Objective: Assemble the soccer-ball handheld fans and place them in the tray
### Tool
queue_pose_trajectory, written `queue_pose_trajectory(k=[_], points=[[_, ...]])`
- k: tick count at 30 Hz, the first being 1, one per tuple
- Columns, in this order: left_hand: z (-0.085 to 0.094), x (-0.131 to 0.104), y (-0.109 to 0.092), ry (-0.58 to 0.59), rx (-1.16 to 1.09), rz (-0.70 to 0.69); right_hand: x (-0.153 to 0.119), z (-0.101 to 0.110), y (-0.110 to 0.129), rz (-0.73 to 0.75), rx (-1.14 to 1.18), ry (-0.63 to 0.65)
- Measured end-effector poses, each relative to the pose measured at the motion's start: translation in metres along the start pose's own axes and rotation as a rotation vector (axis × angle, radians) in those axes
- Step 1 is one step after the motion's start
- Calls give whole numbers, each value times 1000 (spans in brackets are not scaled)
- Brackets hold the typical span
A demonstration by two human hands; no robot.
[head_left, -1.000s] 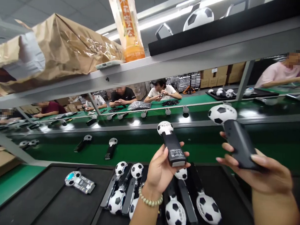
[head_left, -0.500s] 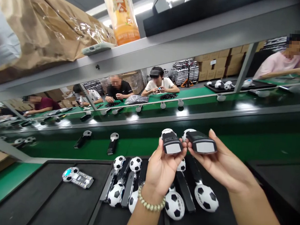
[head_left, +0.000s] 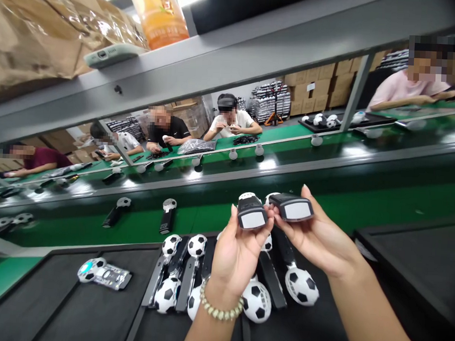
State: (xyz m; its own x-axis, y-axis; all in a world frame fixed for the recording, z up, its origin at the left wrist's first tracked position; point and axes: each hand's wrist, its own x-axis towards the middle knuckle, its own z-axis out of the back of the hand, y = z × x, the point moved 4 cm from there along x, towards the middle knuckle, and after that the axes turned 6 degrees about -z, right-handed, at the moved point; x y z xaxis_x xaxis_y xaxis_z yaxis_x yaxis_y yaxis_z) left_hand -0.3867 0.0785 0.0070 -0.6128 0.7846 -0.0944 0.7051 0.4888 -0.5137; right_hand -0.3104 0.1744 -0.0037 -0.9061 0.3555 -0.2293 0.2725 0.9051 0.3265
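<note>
My left hand (head_left: 237,251), with a beaded bracelet at the wrist, grips a black handheld device (head_left: 252,212) whose pale end faces me. In my right hand (head_left: 318,235) is a second black device (head_left: 291,207), tilted sideways, its pale end also toward me. The two hands touch at the fingertips. Beneath them, several football-headed devices (head_left: 256,301) lie in rows on a black tray (head_left: 103,326). To the left on the tray rests an opened device (head_left: 104,274) with a lit blue spot and exposed inner parts.
Beyond the tray, two football-headed devices (head_left: 168,215) lie on the green surface (head_left: 206,210). A conveyor carries more. A metal shelf (head_left: 217,54) crosses above, holding a bottle (head_left: 159,16) and paper bag (head_left: 60,27). Several people sit opposite.
The view has shifted, so most of the scene sits further left. Both hands still hold their devices, whose poses have changed slightly. A person across the belt has raised a white-headed device.
</note>
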Motion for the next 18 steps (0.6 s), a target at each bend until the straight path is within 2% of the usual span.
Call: queue_pose_trajectory(k=[2, 6, 12, 18], points=[[-1, 0, -1, -1, -5, -7, 1, 1, 0, 1, -26, 31], [-1, 0, -1, -14, -6, -10, 3, 3, -1, 0, -27, 5], [0, 0, -1, -39, 14, 4, 3, 4, 0, 3, -52, 77], [-1, 0, -1, -7, 27, -6, 0, 0, 0, -3, -33, -23]])
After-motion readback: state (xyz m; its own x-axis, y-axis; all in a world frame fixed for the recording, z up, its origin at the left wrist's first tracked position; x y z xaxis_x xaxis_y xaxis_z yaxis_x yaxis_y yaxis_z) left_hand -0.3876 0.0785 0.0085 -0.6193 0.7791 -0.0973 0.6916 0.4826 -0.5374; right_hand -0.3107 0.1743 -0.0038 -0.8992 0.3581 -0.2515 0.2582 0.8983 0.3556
